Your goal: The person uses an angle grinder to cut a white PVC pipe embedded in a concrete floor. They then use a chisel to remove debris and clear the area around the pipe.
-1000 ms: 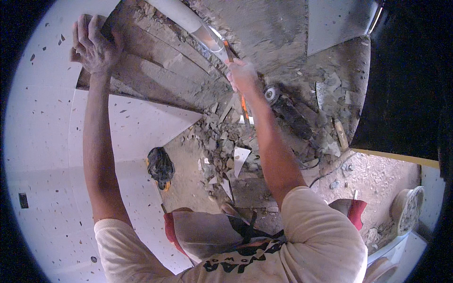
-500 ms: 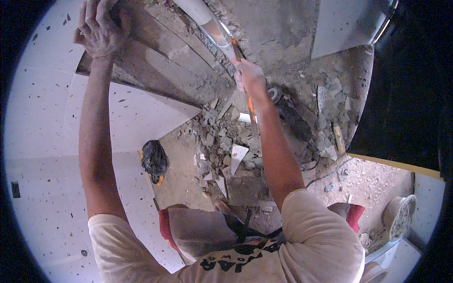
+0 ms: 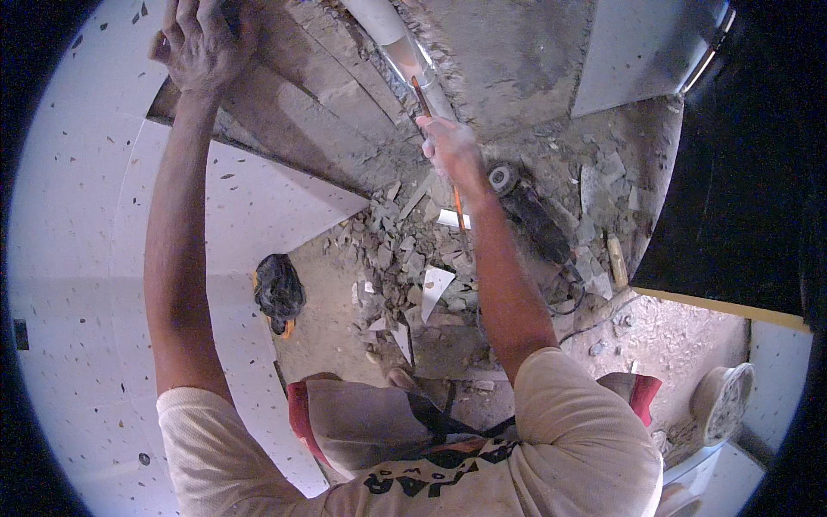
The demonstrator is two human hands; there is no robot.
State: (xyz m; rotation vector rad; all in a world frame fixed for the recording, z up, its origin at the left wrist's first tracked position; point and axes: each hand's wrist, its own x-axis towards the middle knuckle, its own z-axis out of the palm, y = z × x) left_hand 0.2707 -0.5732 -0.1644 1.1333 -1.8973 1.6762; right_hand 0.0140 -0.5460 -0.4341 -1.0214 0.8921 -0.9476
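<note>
My right hand [image 3: 452,153] is closed around a long, thin orange tool [image 3: 459,202], seen nearly edge-on, so its exact kind is hard to tell. The tool's far tip meets the near part of a white pipe [image 3: 379,21], where a glossy opening or cut section shows. Rough, broken masonry surrounds the pipe. My left hand [image 3: 202,47] rests at the upper left, fingers spread, against the edge of the white speckled wall panel [image 3: 250,185]. Nothing shows in that hand.
Rubble [image 3: 405,250] with a white tile shard [image 3: 435,291] covers the floor. A dark angle grinder [image 3: 538,215] with its cord lies right of my forearm. A black, orange-edged bundle [image 3: 280,289] sits left. A bucket [image 3: 724,403] stands lower right, near a dark panel [image 3: 732,189].
The view has shifted slightly. The orange tool and my right hand have drawn back a little toward me along the pipe. My left hand stays against the panel edge.
</note>
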